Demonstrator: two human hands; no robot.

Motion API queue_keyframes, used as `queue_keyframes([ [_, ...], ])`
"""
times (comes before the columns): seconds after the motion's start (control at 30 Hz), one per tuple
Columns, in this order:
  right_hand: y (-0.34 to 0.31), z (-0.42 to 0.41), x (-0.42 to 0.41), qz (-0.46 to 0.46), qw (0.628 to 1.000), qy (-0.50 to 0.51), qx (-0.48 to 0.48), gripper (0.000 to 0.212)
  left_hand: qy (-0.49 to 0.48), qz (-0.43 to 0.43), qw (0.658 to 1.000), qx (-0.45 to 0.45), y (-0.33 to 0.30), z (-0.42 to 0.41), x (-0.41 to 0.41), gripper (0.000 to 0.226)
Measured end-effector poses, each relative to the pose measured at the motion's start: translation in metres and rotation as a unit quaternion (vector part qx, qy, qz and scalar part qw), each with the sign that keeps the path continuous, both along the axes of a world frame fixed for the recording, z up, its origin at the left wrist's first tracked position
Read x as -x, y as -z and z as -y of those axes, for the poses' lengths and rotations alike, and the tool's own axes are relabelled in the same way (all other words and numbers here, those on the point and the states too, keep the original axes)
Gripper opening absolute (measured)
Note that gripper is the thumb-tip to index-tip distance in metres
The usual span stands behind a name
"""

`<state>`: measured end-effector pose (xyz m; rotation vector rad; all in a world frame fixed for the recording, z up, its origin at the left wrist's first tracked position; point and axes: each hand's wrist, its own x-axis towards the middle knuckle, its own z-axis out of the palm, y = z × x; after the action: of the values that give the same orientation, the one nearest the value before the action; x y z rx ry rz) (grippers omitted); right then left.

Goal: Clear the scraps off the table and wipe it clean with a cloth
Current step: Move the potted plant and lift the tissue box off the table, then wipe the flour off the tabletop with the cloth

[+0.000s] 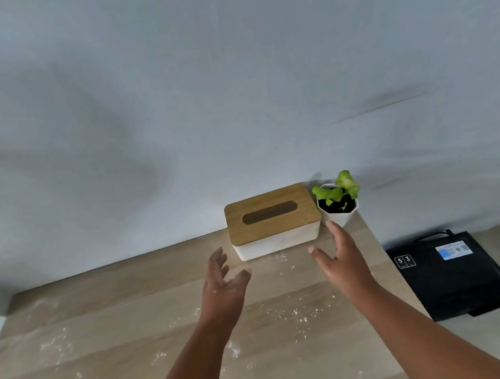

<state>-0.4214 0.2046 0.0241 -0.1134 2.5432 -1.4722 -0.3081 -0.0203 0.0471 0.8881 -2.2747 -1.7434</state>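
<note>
A light wooden table carries white crumbs and powdery scraps scattered over its middle and left part. At the back stands a white tissue box with a wooden lid. My left hand hovers in front of the box's left end, fingers spread, holding nothing. My right hand reaches toward the box's right end, palm turned inward, also holding nothing. Both hands are apart from the box. No cloth is in view.
A small green plant in a white faceted pot stands right of the box, against the grey wall. Beyond the table's right edge a black device with a small lit screen and a cable lies on a lower surface.
</note>
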Motion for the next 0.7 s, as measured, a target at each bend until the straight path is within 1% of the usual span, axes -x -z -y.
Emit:
queue_keyframes([
  [0.1, 0.007, -0.015, -0.029, 0.003, 1.000, -0.007, -0.013, 0.073, 0.001, -0.002, 1.000, 0.007, 0.007, -0.007, -0.032, 0.063],
  [0.17, 0.010, -0.027, -0.052, -0.004, 0.999, -0.015, -0.033, 0.069, 0.025, 0.003, 1.000, 0.012, 0.010, -0.013, -0.056, 0.061],
  [0.3, 0.015, -0.057, -0.104, -0.035, 0.993, -0.052, -0.101, 0.066, 0.078, 0.025, 0.995, 0.053, 0.014, -0.030, -0.109, 0.064],
  [0.43, 0.025, -0.094, -0.157, -0.057, 0.980, -0.077, -0.173, 0.062, 0.089, 0.030, 0.991, 0.097, 0.023, -0.053, -0.162, 0.066],
  [0.6, 0.041, -0.152, -0.221, -0.076, 0.949, -0.086, -0.293, 0.054, 0.103, 0.030, 0.981, 0.162, 0.043, -0.081, -0.232, 0.065],
  [0.7, 0.049, -0.183, -0.251, -0.059, 0.920, -0.109, -0.372, 0.056, 0.131, 0.032, 0.972, 0.191, 0.055, -0.098, -0.269, 0.068],
])
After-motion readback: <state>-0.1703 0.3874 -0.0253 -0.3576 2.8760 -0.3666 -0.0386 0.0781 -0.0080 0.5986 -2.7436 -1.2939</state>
